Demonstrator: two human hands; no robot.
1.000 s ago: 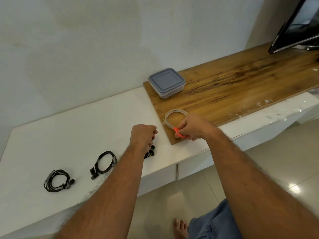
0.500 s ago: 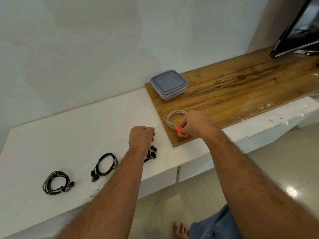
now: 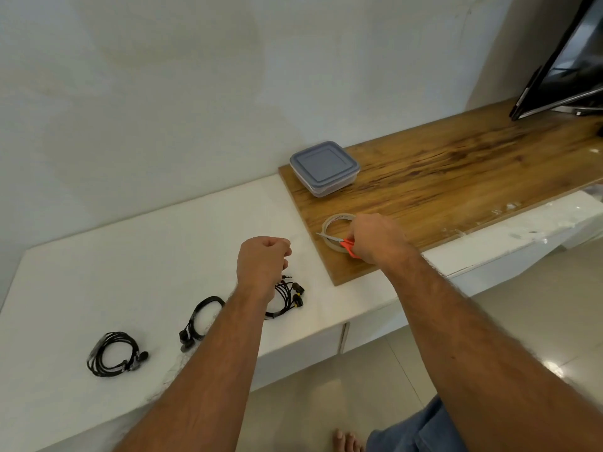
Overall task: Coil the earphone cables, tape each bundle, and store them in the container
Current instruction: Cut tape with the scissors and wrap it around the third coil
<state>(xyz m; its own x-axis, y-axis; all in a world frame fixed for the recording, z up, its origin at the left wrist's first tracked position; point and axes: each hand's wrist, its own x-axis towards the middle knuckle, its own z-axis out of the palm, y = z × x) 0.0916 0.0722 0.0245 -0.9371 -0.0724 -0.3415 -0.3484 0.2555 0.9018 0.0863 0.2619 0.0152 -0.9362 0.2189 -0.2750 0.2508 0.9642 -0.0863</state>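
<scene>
Right hand (image 3: 375,238) grips orange-handled scissors (image 3: 342,244), fingers curled round the handles, blades pointing left across the near rim of the tape roll (image 3: 336,234), which lies flat on the wooden board (image 3: 456,177); likely placed for cutting a strip, though no free strip is visible. Left hand (image 3: 262,265) is fisted above the white bench (image 3: 146,256), fingers curled tight; whether they pinch a tape end cannot be told. Directly under that wrist lies a coiled earphone bundle with yellow-marked buds (image 3: 288,296), partly hidden by the forearm, probably the one awaiting tape. Two more black coils sit further left, well apart: the middle coil (image 3: 200,319) and the far-left coil (image 3: 114,353); tape on them cannot be made out. Container (image 3: 324,168) stands at the board's back corner near the wall, lid on, so storing is not begun. A dark screen (image 3: 567,66) leans at far right, clear of the work. Left forearm blocks view of the nearest coil
</scene>
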